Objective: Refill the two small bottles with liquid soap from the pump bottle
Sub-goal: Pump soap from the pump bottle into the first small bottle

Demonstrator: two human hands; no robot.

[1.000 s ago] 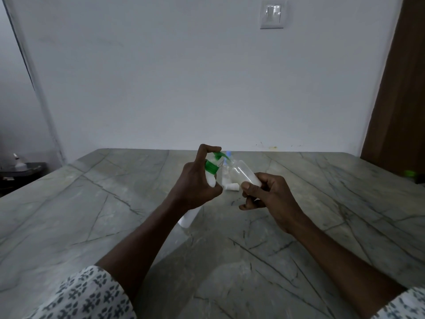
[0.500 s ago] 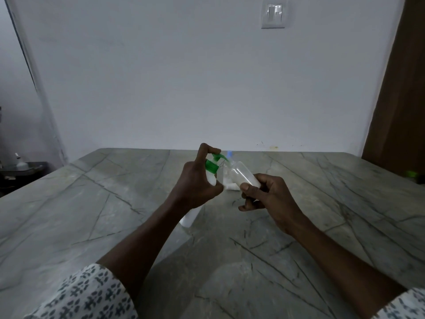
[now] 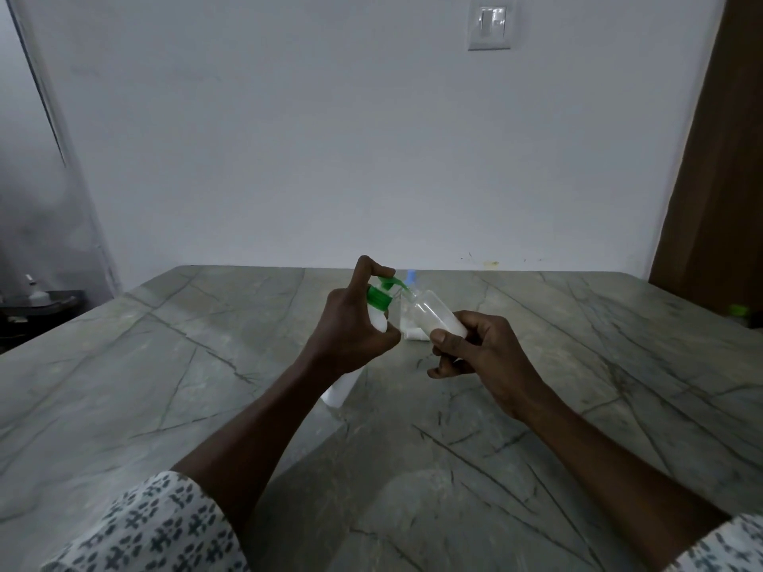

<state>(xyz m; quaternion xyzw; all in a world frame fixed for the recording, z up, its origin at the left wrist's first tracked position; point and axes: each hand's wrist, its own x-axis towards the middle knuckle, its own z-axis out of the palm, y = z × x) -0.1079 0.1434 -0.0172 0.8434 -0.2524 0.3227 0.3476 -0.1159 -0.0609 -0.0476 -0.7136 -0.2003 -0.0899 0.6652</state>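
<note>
1. Grey veined stone makes up the table (image 3: 165, 386), which runs back to a plain white wall (image 3: 289, 138).
2. At the far left, a dark shelf (image 3: 41, 303) sits beyond the table's edge.
3. The left hand (image 3: 351, 332) is wrapped around the white pump bottle (image 3: 377, 301). Its forefinger is bent over the green pump head, and the bottle leans to the right.
4. Between the hands, farther back, a second small bottle (image 3: 406, 317) with a blue top stands on the table. A white cap (image 3: 414, 334) lies at its foot.
5. The right hand (image 3: 483, 353) pinches a clear small bottle (image 3: 433, 313) between thumb and curled fingers. The bottle is tilted, with its mouth up against the green spout.
6. High on the wall is a switch plate (image 3: 490, 23), and a brown door (image 3: 722, 158) fills the right edge.
</note>
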